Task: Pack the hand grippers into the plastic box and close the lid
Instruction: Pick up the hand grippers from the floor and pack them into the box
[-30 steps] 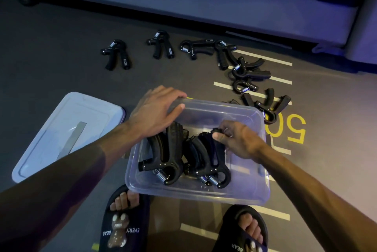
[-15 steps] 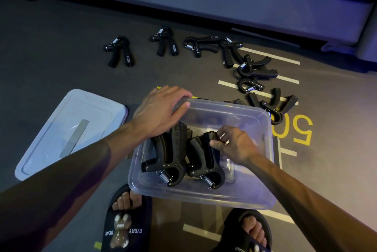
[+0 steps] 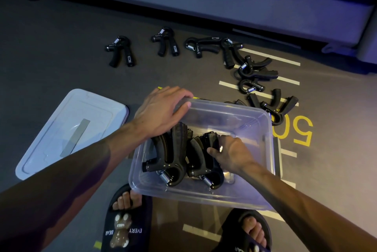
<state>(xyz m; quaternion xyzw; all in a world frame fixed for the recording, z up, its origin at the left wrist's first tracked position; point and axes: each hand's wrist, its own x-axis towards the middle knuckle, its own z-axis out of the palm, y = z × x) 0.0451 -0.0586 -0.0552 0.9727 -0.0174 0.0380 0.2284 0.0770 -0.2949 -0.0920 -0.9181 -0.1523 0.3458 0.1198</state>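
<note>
Both bare forearms reach forward and down from the near edge of the view. The left hand (image 3: 161,112) lies palm down with the wrist slightly bent, fingers held together and curled over a rim — the thumb sits below, its tip showing at the fingers' right end. The right hand (image 3: 230,150) sits lower and nearer, its back turned up, fingers folded down and pinched with the thumb around a black handle; the fingertips themselves are hidden. The right forearm runs in from the lower right corner, the left from the lower left, and the two hands stay apart. Below them two feet in open slides show — toes pointing forward.
</note>
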